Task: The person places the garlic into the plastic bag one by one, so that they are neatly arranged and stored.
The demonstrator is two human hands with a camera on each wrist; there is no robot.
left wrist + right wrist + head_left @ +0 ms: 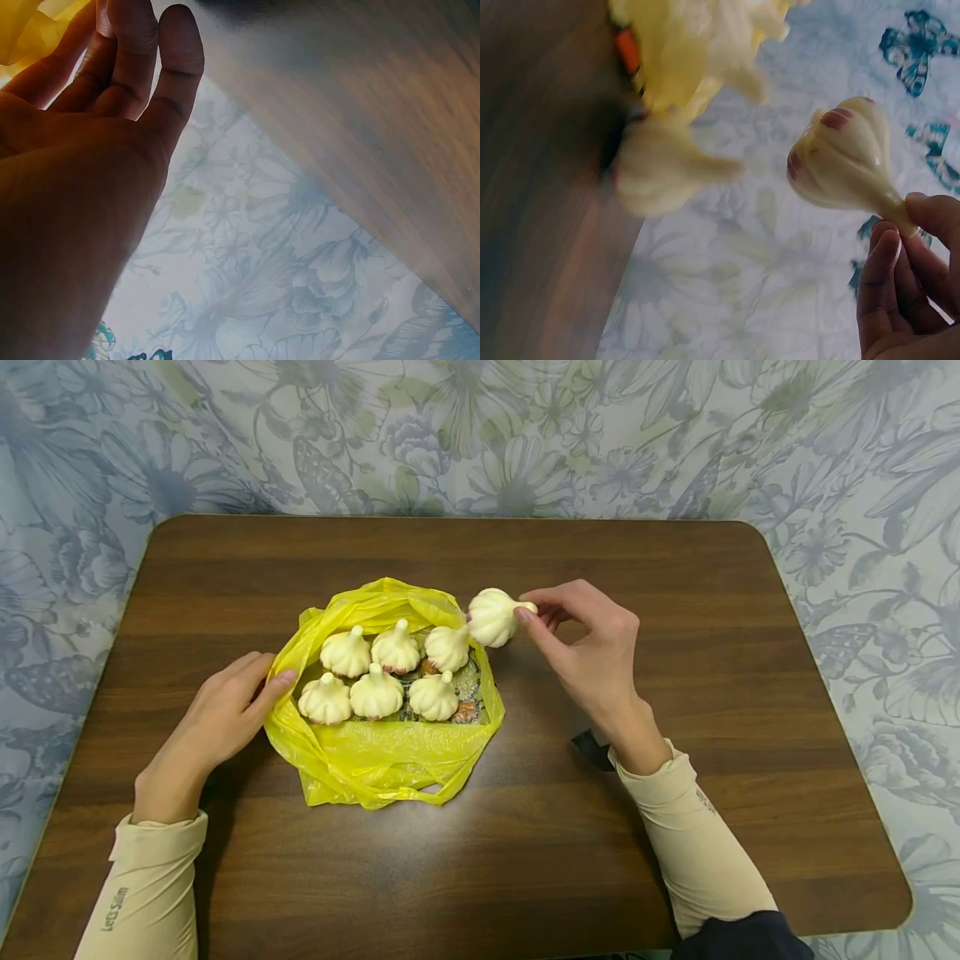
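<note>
A yellow plastic bag (390,756) lies with its mouth wide on the wooden table. Several white garlic bulbs (377,693) sit inside it in two rows, stems mostly up, on a dark patterned surface (468,685). My left hand (213,714) pinches the bag's left rim, thumb on the inner side; in the left wrist view its fingers curve beside the yellow plastic. Just off the bag's upper right edge, my right hand (592,639) holds another garlic bulb (492,618) by its stem between thumb and fingers. Purplish patches mark that bulb in the right wrist view.
The brown wooden table (720,693) has rounded corners and reaches back to a wall with floral wallpaper (517,443). A small black piece (592,750) shows beside the right wrist. In the right wrist view another bulb (660,169) appears blurred near the bag.
</note>
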